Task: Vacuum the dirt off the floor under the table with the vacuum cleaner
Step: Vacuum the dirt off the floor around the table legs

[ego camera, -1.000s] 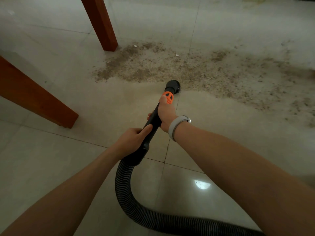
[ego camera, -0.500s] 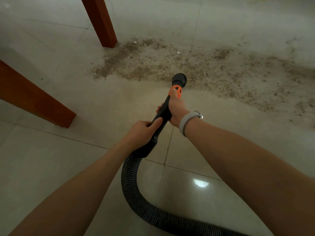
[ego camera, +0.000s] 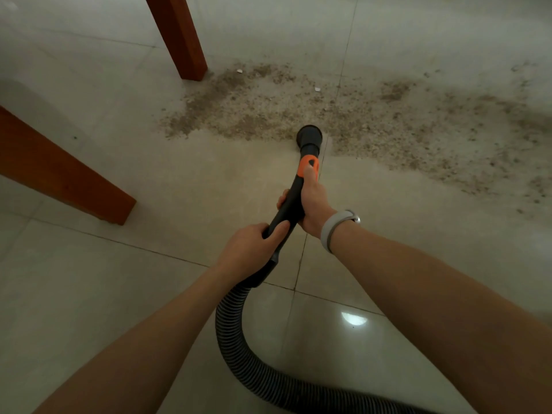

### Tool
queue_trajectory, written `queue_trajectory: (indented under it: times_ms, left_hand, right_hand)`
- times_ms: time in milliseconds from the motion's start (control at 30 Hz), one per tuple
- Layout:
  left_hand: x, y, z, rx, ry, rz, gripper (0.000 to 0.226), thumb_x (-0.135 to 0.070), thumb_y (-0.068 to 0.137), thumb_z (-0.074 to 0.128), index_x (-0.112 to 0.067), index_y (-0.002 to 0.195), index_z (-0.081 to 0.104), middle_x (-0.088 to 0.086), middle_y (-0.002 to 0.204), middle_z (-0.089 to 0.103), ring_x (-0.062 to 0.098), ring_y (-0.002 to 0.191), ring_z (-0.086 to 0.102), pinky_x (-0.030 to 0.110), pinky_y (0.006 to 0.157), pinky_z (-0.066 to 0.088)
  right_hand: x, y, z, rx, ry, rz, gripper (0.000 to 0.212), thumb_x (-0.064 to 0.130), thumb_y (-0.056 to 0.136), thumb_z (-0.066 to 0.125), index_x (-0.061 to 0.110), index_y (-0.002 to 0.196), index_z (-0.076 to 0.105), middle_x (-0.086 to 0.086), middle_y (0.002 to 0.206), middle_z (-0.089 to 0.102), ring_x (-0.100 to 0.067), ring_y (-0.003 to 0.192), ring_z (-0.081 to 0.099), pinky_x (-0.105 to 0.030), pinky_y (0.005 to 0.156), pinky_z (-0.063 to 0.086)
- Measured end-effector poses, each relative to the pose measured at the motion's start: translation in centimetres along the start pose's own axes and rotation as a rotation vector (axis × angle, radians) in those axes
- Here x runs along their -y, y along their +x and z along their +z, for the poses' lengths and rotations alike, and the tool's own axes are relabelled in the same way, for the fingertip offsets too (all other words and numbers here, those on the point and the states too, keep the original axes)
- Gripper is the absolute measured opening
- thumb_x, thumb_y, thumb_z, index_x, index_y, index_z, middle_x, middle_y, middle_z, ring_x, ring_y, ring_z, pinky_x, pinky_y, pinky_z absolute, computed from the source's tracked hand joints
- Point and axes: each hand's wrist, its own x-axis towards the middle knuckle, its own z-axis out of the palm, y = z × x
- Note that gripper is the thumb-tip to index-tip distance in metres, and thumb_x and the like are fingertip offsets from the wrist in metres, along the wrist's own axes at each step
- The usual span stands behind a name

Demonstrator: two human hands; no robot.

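Observation:
Both my hands hold the black vacuum wand (ego camera: pixel 291 206). My left hand (ego camera: pixel 251 249) grips its rear end, where the ribbed grey hose (ego camera: pixel 239 348) joins. My right hand (ego camera: pixel 312 204) grips it further forward, the thumb lying on the orange slider (ego camera: pixel 309 165). The round black nozzle (ego camera: pixel 309 137) rests on the tiled floor at the near edge of a wide band of brown dirt (ego camera: pixel 388 124). The dirt runs from the far table leg to the right edge of view.
Two reddish wooden table legs stand on the left: one far (ego camera: pixel 179 37), one near (ego camera: pixel 59 171). The hose curls down and off at the bottom right. A lamp's reflection (ego camera: pixel 354 319) shines on the tile near my right forearm.
The nozzle has been pushed forward and slightly right, from the swept tile up to the edge of the dirt. Both hands moved with the wand and kept their grip.

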Motion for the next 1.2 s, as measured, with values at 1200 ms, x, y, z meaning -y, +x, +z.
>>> queue_trajectory:
  times_ms: [1200]
  left_hand:
    - [9.0,-2.6,-2.7,-0.237,-0.436,-0.216,0.043,-0.044,0.097,0.041,-0.009,0.081,0.061,0.002,0.066,0.06,0.01,0.056,0.057,0.008,0.043,0.04]
  right_hand:
    - [-6.0,0.1,11.2,0.175,-0.417,-0.064,0.032,0.038,0.099,0.038,0.01,0.087,0.045,-0.009,0.069,0.049,-0.022,0.052,0.053,-0.036,0.057,0.053]
